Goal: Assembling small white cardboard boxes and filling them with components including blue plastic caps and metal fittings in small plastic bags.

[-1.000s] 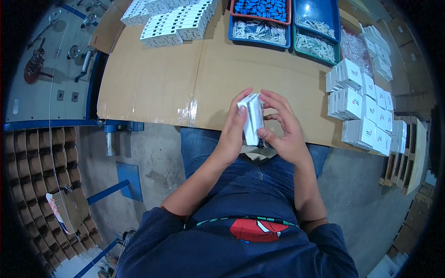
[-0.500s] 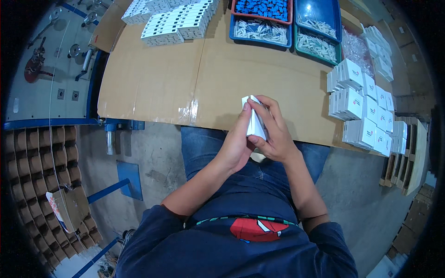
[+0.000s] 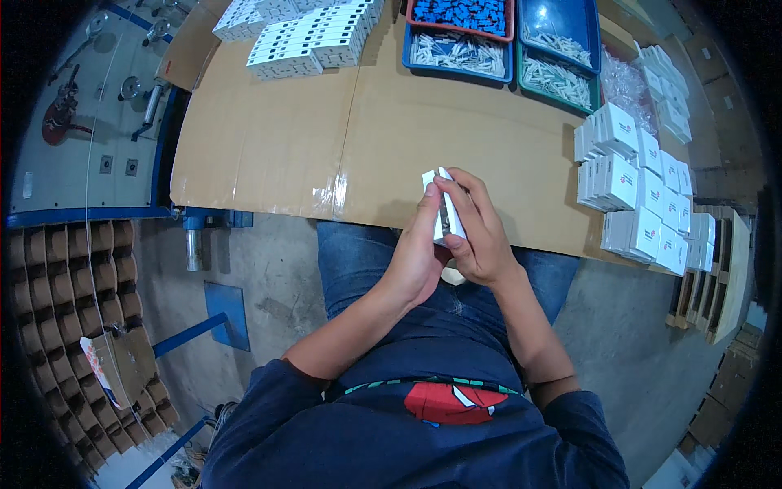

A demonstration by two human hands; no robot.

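Packing workshop: cardboard-covered surface [image 3: 269, 138], stacked white cartons [image 3: 643, 204], parts trays [image 3: 489, 41], concrete floor [image 3: 261, 269], cardboard dividers [image 3: 57, 277].

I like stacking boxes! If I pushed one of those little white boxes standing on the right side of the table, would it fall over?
Probably it would tip. The white boxes stand upright on narrow ends, packed side by side, so one could knock its neighbours. They look like thin card, likely light, and may slide on the smooth cardboard tabletop.

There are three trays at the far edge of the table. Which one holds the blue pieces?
The red-rimmed tray, the leftmost of the top row, is filled with blue pieces. The blue tray just below it and the green-rimmed tray to the right hold pale, whitish pieces instead.
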